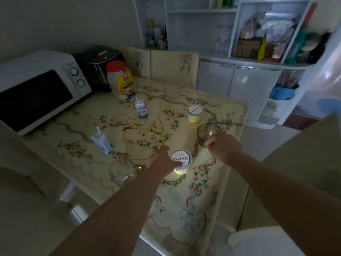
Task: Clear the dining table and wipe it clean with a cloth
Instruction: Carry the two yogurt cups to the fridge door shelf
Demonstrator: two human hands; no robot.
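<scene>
Yogurt cup [181,161] upright, left hand [167,159] touching

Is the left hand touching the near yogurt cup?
Touching. The head view shows the left hand laid against the near yogurt cup's left side, its thumb over the lid edge.

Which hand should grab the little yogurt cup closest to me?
Left, probably. The left hand already touches the near yogurt cup, while the right hand is at the glass bowl.
</scene>
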